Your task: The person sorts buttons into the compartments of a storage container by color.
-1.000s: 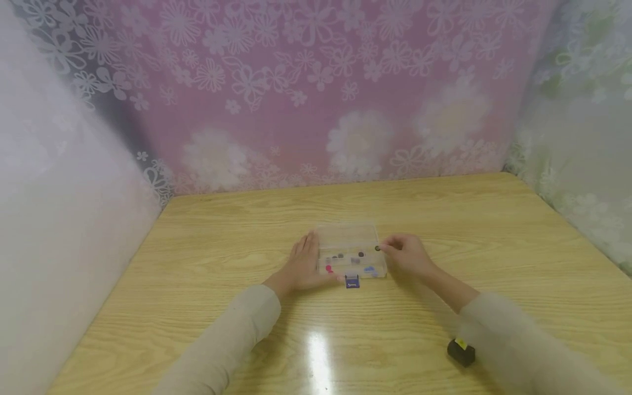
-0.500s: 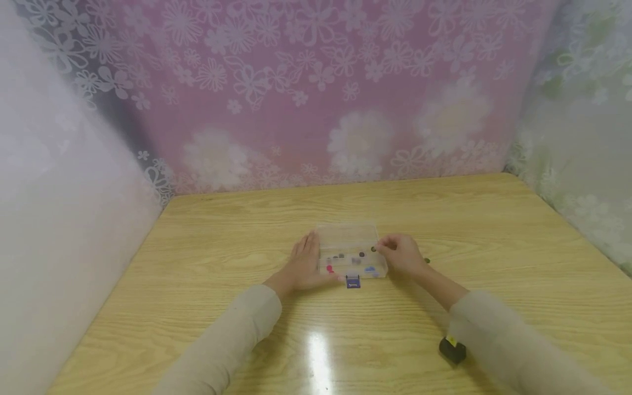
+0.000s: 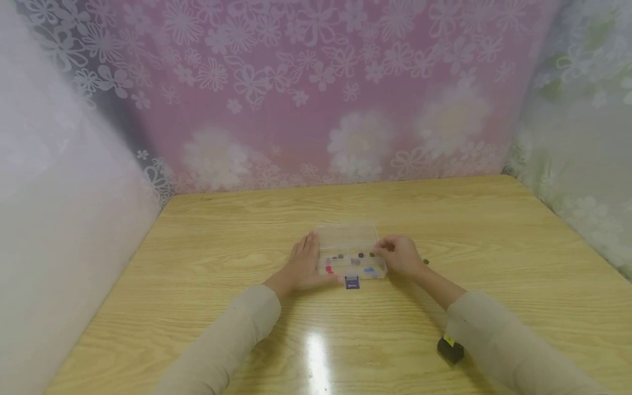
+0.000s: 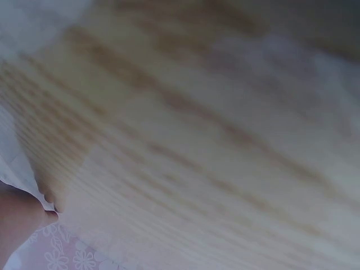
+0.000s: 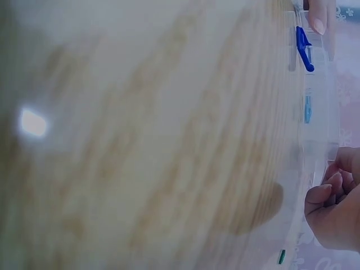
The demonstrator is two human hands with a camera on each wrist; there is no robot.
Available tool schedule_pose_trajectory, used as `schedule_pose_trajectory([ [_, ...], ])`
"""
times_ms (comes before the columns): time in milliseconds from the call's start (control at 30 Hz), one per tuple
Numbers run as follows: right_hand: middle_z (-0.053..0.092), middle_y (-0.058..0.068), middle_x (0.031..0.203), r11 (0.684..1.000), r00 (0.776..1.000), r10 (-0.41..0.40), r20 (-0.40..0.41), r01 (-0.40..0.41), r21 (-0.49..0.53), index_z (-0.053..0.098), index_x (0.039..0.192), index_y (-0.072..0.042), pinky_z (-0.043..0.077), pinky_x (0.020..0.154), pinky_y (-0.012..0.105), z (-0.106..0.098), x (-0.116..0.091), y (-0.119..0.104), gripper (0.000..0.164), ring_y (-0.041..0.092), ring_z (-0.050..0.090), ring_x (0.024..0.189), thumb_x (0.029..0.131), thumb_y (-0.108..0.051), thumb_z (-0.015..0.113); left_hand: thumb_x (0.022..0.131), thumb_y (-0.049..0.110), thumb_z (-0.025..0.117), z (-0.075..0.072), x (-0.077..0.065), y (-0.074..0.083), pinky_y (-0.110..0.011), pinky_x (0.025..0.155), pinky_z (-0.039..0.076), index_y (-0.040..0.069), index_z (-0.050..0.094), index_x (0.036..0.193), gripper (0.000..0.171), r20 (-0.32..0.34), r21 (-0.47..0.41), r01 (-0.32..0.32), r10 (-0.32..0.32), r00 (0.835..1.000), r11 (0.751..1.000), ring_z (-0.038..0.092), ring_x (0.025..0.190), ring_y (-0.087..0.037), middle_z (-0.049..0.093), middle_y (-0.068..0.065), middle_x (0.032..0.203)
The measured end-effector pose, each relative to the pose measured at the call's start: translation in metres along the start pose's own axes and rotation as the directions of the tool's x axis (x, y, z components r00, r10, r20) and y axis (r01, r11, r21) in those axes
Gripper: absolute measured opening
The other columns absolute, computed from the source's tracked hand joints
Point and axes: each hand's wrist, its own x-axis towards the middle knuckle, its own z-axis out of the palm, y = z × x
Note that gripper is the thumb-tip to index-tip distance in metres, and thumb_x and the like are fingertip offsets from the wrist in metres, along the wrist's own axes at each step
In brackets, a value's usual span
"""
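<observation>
A clear plastic box [image 3: 354,272] with its lid [image 3: 346,236] raised lies mid-table. My left hand [image 3: 305,264] rests along its left side, fingers straight and thumb reaching along the front by the blue latch [image 3: 352,282]. My right hand [image 3: 401,255] is at the right side, finger and thumb pinching a small dark disc [image 3: 372,254] low over a back compartment. In the right wrist view, that hand [image 5: 337,202] shows curled fingers at the clear wall. Inside lie another dark disc [image 3: 361,255], pink pieces [image 3: 328,269] and blue pieces [image 3: 369,270].
A small green disc [image 3: 426,261] lies on the wooden table [image 3: 222,230] behind the right wrist. A black block with a yellow label [image 3: 450,350] sits near the right sleeve. Flowered cloth [image 3: 306,109] stands behind the table.
My right hand has shifted slightly left and down, and the dark disc at its fingertips has dropped lower into the box. The green disc has come into view beside the wrist. My left hand stays still.
</observation>
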Motion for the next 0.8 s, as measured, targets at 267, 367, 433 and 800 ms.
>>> schedule_pose_trajectory([
  [267, 0.068, 0.019, 0.095, 0.999, 0.999, 0.034, 0.001, -0.034, 0.028, 0.067, 0.095, 0.003, 0.051, 0.081, 0.040, -0.007, 0.000, 0.001, 0.018, 0.031, 0.062, 0.092, 0.092, -0.011, 0.056, 0.074, 0.069, 0.058, -0.001, -0.001, 0.002, -0.045, 0.117, -0.001, 0.002, -0.007, 0.147, 0.119, 0.005, -0.007, 0.020, -0.020, 1.000, 1.000, -0.005, 0.145, -0.029, -0.007, -0.015, 0.156],
  [367, 0.068, 0.022, 0.098, 0.999, 0.999, 0.034, -0.018, -0.034, 0.035, 0.066, 0.097, 0.005, 0.051, 0.083, 0.043, -0.012, -0.001, 0.002, 0.020, 0.034, 0.062, 0.095, 0.092, -0.011, 0.055, 0.073, 0.069, 0.059, -0.001, -0.001, 0.002, -0.044, 0.117, -0.002, 0.002, -0.007, 0.147, 0.120, 0.002, -0.010, 0.023, -0.023, 1.000, 1.000, -0.006, 0.145, -0.029, -0.007, -0.015, 0.156],
  [433, 0.067, 0.022, 0.099, 0.999, 0.999, 0.025, -0.027, -0.024, 0.031, 0.065, 0.098, 0.005, 0.051, 0.083, 0.044, -0.016, -0.002, 0.003, 0.021, 0.034, 0.062, 0.095, 0.093, -0.012, 0.055, 0.073, 0.069, 0.059, 0.000, -0.001, 0.002, -0.045, 0.118, -0.001, 0.002, -0.006, 0.147, 0.120, -0.002, -0.011, 0.020, -0.020, 1.000, 1.000, -0.005, 0.145, -0.029, -0.007, -0.016, 0.156],
  [800, 0.067, 0.023, 0.101, 0.999, 0.998, -0.019, -0.053, 0.021, 0.029, 0.065, 0.097, 0.005, 0.051, 0.085, 0.046, -0.034, -0.009, 0.013, 0.022, 0.036, 0.061, 0.096, 0.092, -0.014, 0.057, 0.074, 0.068, 0.058, 0.000, 0.000, 0.000, -0.045, 0.118, -0.001, 0.000, -0.006, 0.147, 0.119, -0.005, 0.003, 0.013, -0.013, 1.000, 1.000, -0.004, 0.145, -0.030, -0.005, -0.017, 0.156],
])
